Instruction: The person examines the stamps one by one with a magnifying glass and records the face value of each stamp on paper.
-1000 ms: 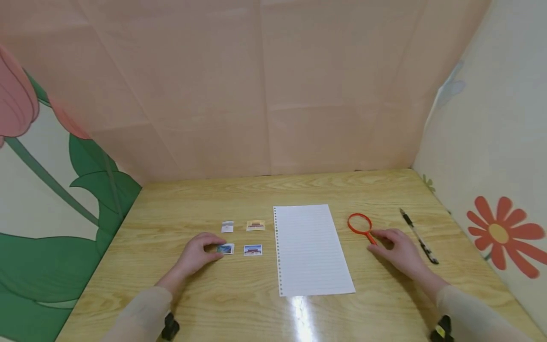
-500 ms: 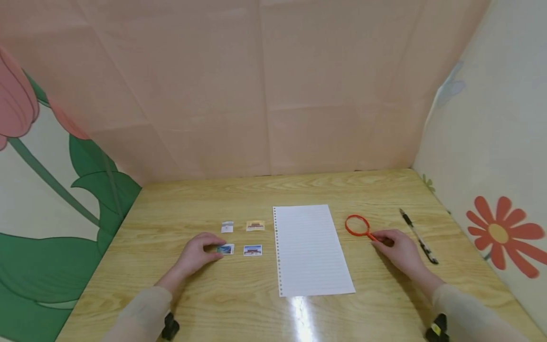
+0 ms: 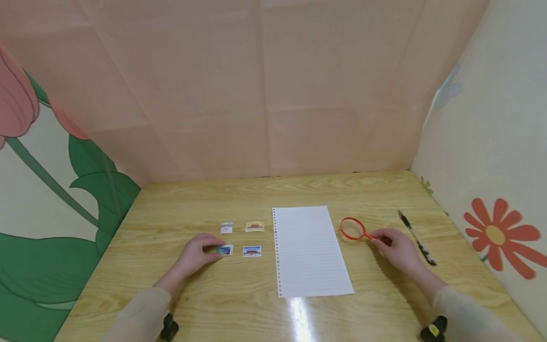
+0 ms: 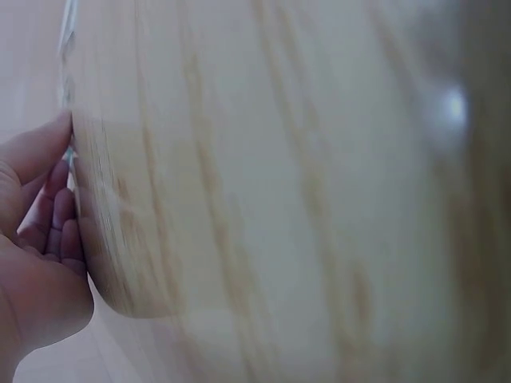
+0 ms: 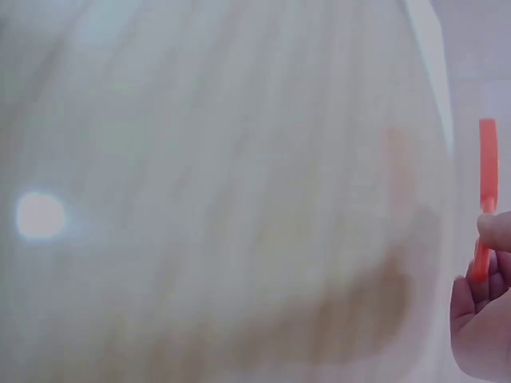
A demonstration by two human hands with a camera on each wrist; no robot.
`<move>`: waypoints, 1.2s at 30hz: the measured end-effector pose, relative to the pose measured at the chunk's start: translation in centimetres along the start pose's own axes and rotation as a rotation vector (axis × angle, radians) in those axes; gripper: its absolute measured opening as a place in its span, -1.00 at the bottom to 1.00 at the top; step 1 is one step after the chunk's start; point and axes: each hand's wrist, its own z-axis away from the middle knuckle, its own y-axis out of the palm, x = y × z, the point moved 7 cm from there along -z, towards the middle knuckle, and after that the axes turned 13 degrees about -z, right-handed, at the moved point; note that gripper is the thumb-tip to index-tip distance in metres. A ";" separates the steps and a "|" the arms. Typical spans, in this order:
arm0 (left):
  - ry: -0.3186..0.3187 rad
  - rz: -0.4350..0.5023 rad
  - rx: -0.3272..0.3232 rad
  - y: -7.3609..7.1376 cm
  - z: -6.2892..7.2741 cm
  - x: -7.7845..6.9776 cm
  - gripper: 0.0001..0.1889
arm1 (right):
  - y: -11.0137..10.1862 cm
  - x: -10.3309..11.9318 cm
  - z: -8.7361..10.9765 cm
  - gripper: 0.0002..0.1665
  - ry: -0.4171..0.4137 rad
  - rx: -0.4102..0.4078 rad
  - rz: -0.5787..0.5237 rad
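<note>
In the head view my left hand rests at a small blue-green picture stamp. Its thumb and index finger are at opposite edges of that stamp, which lies flat on the table. Curled fingers of this hand show in the left wrist view, where the stamp cannot be made out. On the other side, my right hand pinches the handle of a red magnifying glass, its round frame pointing left toward the paper. The right wrist view shows the magnifying glass edge-on, raised above the tabletop.
Three more stamps lie nearby: a pale one, a yellowish one and a blue one. A lined sheet of paper lies mid-table. Right of my right hand is a black-and-clear pen. Fabric-covered walls border the table.
My right hand has lifted the magnifying glass from the table, its round frame swinging left toward the paper. The left hand has stayed at the stamp.
</note>
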 end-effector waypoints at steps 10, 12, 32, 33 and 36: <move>0.007 -0.011 0.000 -0.1 0.0 0.0 -0.70 | 5.5 6.9 -1.0 -0.72 -0.261 0.067 -0.134; 0.012 -0.006 0.000 0.0 0.0 0.0 -0.70 | 7.2 8.0 -1.2 -0.69 -0.332 0.088 -0.150; 0.082 0.003 -0.038 -0.3 0.1 -0.3 -0.68 | 21.5 18.0 -3.2 -0.85 -0.384 0.236 -0.193; 0.086 -0.001 -0.042 -0.3 0.1 -0.3 -0.68 | 22.0 18.2 -3.2 -0.86 -0.383 0.236 -0.187; 0.084 0.001 -0.048 -0.3 0.0 -0.3 -0.68 | 23.0 18.6 -3.3 -0.87 -0.367 0.230 -0.172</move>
